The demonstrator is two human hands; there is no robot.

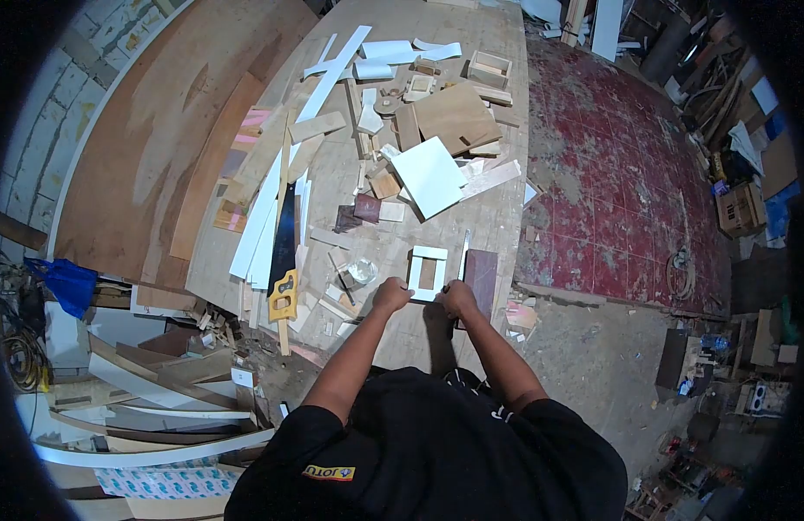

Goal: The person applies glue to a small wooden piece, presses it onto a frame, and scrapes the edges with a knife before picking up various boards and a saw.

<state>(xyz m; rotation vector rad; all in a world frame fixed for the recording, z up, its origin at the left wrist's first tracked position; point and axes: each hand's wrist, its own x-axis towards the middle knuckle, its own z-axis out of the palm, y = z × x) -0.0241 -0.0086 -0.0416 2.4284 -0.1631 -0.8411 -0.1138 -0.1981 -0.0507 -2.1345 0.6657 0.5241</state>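
A small white rectangular frame (416, 269) with an open middle lies on the workbench (393, 343) in front of me. My left hand (391, 295) is closed on its lower left corner. My right hand (456, 300) is closed by the lower right corner, fingers curled. A thin, pale, blade-like strip (465, 250) stretches away from just above my right hand; whether the hand grips it is hard to tell. Right beside it lies a dark reddish-brown board (481, 278). Left of the frame are a clear round container (363, 271) and a thin dark stick (340, 276).
A handsaw (284, 291) with a yellow handle lies along the bench's left side, near long white strips (261, 230). A white square panel (429, 177), a brown board (458, 117) and many offcuts cover the far part. Large wood sheets (141, 130) lean at left.
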